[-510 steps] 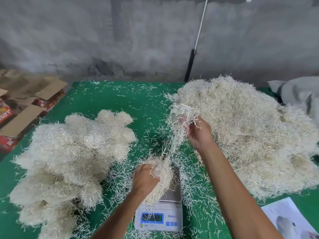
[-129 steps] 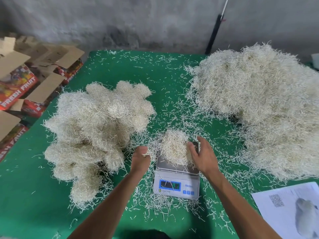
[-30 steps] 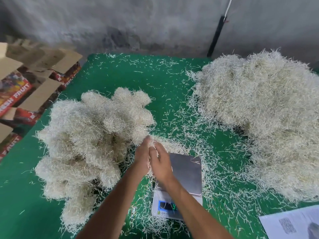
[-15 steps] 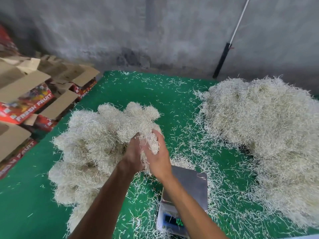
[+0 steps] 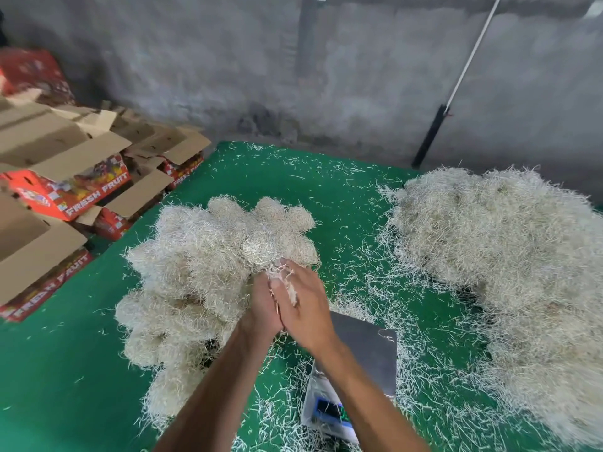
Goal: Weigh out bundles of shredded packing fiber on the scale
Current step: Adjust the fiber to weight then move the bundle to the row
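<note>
Head view.

Table: green cover, littered all over with loose pale shreds.

Left heap: rounded bundles of shredded fiber stacked together on the left half of the table.

Right heap: larger loose mass of the same fiber, on the right half, running out of view at the right edge.

Scale: near edge of the table between the two heaps; steel plate bare except for a stray shred or two, display partly hidden behind the right forearm.

Left hand and right hand: pressed side by side at the near right edge of the left heap, just beyond the scale. Fingers of both curl into a small tuft of fiber that pokes out between them and touches the heap.

Boxes: open cardboard cartons printed "FRESH FRUIT", piled off the table's left side.

Pole: white with a dark lower part, leaning on the gray wall behind.
</note>
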`<state>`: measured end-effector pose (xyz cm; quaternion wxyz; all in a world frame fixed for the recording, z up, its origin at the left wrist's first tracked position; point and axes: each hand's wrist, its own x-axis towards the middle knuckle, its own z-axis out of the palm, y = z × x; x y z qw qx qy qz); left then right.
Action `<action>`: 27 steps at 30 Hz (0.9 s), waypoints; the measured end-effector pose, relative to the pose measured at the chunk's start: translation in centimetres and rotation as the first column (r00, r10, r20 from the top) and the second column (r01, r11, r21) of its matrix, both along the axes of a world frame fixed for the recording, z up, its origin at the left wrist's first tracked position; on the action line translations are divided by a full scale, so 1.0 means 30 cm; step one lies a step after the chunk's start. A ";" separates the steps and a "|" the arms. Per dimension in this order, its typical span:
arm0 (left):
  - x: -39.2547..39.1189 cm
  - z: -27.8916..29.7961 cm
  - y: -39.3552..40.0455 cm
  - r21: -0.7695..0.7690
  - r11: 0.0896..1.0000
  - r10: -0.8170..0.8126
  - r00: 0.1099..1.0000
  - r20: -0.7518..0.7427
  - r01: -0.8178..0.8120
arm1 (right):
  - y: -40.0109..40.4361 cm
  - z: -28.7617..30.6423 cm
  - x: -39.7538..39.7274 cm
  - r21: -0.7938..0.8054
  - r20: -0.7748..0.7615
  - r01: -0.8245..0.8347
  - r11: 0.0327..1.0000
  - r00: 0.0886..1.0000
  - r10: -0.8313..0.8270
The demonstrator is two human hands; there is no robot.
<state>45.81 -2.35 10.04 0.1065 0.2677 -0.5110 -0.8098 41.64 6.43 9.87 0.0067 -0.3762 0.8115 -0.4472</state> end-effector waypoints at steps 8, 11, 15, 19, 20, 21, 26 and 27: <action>0.011 0.111 -0.109 0.063 0.998 0.007 0.999 0.033 -0.009 | -0.035 0.048 -0.082 0.002 0.090 -0.097 0.995 0.991 0.097; 0.050 0.062 -0.172 0.165 0.978 0.128 0.992 0.006 -0.127 | -0.102 0.035 0.019 -0.099 -0.076 -0.255 0.962 0.966 0.248; 0.076 0.060 -0.140 -0.133 0.965 -0.219 0.973 0.071 0.227 | -0.191 0.092 -0.024 -0.100 -0.054 -0.144 0.985 0.989 0.139; 0.057 0.142 -0.270 0.034 0.999 0.040 0.999 -0.028 -0.039 | -0.213 0.072 -0.047 -0.091 -0.042 -0.254 0.963 0.967 0.251; 0.054 0.123 -0.297 0.179 0.982 0.076 0.996 -0.046 -0.066 | -0.241 0.071 -0.018 -0.103 -0.107 -0.297 0.949 0.952 0.286; 0.045 0.099 -0.311 0.285 0.954 0.112 0.993 -0.047 -0.094 | -0.275 0.070 0.006 -0.112 -0.168 -0.335 0.935 0.934 0.315; 0.006 0.159 -0.387 0.417 0.899 0.157 0.987 -0.020 -0.134 | -0.421 0.130 -0.107 -0.215 -0.210 -0.324 0.921 0.937 0.280; -0.014 0.172 -0.427 0.429 0.897 0.138 0.990 -0.042 -0.107 | -0.455 0.141 -0.138 -0.207 -0.232 -0.320 0.925 0.934 0.271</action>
